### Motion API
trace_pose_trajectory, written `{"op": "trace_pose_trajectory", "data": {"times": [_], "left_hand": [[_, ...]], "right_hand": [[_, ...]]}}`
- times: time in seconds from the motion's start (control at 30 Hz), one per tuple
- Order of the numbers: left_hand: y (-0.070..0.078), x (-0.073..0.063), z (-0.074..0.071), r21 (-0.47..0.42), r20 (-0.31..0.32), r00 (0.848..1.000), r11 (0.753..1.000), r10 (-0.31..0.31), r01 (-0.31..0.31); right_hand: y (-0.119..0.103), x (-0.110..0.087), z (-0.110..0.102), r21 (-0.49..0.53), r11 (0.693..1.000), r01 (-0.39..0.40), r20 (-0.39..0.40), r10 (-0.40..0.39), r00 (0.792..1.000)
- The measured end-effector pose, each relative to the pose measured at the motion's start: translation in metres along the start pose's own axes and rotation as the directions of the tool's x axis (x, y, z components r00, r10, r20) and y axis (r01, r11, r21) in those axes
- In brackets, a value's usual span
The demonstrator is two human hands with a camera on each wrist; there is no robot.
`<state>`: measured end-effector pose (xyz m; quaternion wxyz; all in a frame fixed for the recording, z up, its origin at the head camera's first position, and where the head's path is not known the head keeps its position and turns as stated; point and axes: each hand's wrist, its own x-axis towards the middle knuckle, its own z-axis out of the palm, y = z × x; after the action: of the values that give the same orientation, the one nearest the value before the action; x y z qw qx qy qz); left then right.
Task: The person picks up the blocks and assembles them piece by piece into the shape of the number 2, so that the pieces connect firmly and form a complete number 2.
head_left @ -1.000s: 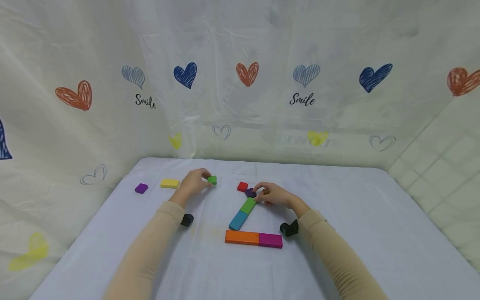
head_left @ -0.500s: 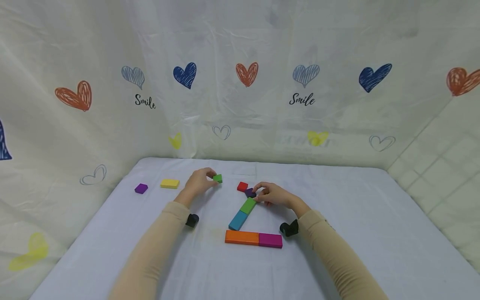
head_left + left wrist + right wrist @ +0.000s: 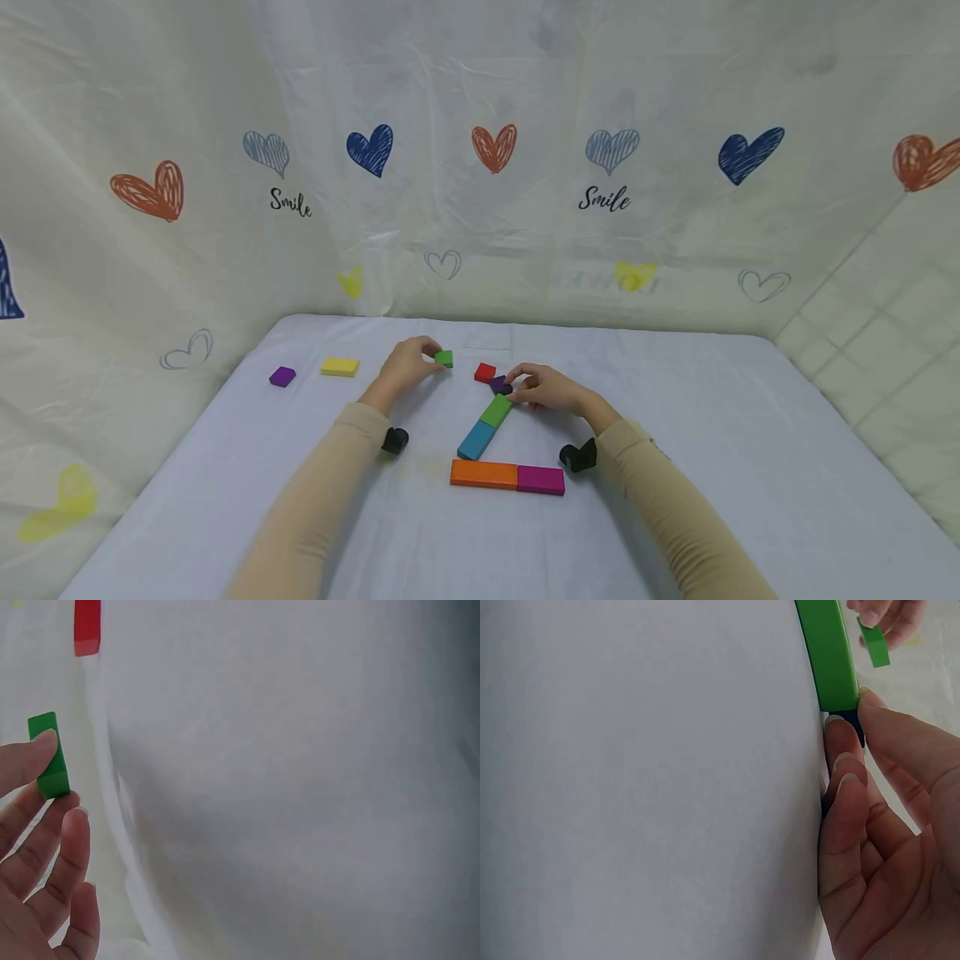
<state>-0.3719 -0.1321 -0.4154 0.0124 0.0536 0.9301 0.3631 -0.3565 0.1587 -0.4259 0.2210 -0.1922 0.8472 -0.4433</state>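
Observation:
Between thumb and fingertips my left hand pinches a small green block, which the left wrist view shows held up on its edge. My right hand pinches a dark purple block at the far end of a light green block; in the right wrist view the fingers hide most of that dark block. A red block lies just behind it. The light green block meets a blue block end to end, forming a slanted row.
Nearer the front, an orange block and a magenta block form a straight row. To the left lie a yellow block and a purple block. Black wrist cameras hang under both sleeves. A heart-printed curtain closes off the table's back.
My left hand has carried the small green block to the right, closer to the red block. My right hand and the blocks on the table stay where they were.

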Motion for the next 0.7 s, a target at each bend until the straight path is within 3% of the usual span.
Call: {"op": "trace_pose_trajectory", "data": {"times": [0.33, 0.7], "left_hand": [[0.007, 0.004, 0.01, 0.044, 0.011, 1.0, 0.999, 0.005, -0.005], [0.018, 0.005, 0.018, 0.061, 0.023, 0.999, 0.997, -0.039, 0.037]], "right_hand": [[0.0, 0.001, 0.002, -0.006, 1.0, -0.01, -0.006, 0.009, 1.0], [0.001, 0.001, 0.001, -0.017, 1.0, 0.0, -0.01, -0.001, 1.0]]}}
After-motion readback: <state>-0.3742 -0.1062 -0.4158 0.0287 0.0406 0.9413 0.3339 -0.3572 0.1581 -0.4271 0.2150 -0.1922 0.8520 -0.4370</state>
